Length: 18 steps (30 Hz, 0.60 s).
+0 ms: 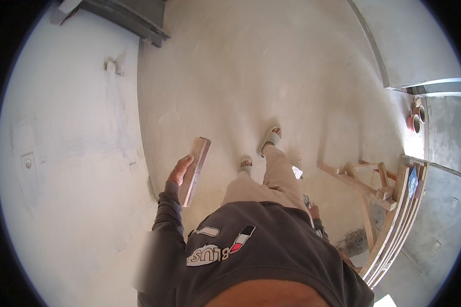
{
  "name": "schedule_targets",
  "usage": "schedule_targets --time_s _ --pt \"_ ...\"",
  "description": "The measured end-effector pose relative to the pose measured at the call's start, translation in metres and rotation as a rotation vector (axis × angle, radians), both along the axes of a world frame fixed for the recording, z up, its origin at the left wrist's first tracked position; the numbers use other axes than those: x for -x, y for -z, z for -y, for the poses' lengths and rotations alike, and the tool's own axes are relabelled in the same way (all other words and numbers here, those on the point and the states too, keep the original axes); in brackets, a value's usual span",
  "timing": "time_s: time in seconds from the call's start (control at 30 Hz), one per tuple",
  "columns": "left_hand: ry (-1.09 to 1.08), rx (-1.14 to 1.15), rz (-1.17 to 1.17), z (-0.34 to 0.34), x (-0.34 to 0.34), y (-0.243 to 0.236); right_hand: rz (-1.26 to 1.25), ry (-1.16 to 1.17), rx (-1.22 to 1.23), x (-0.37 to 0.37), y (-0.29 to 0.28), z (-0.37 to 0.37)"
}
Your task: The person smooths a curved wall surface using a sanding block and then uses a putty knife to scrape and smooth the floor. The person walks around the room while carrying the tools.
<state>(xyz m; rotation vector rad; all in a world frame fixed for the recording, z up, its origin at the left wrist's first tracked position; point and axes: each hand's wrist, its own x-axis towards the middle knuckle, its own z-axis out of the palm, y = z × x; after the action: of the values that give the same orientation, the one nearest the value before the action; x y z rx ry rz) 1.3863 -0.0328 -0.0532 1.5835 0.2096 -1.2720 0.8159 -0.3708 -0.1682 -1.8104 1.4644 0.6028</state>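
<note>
My left hand is closed around a long, flat rectangular block, reddish-brown with a darker edge, possibly wooden. The block is held lengthwise beside my left leg, close to the white wall. My right hand hangs low past my right hip, largely covered by my sweatshirt. Just in front of it a small greyish object shows; whether the hand grips it is unclear, since the fingers are hidden.
A wooden trestle-like frame stands to my right, with tangled wire beside it. Two reddish pots sit farther off by the right wall. A dark bulky piece juts out at the far left. White scrap lies near my feet.
</note>
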Motion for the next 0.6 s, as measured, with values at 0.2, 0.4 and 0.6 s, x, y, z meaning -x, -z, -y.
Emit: schedule_targets --time_s 0.2,0.4,0.6 --pt "0.081 -0.084 0.108 0.073 -0.003 0.027 -0.051 -0.060 -0.036 -0.024 0.060 0.069" --pt "0.130 -0.291 0.128 0.100 0.009 0.044 0.197 -0.089 -0.070 -0.187 -0.002 0.199" --pt "0.080 -0.163 -0.048 0.177 0.008 0.038 0.418 0.427 -0.226 -0.285 -0.060 0.372"
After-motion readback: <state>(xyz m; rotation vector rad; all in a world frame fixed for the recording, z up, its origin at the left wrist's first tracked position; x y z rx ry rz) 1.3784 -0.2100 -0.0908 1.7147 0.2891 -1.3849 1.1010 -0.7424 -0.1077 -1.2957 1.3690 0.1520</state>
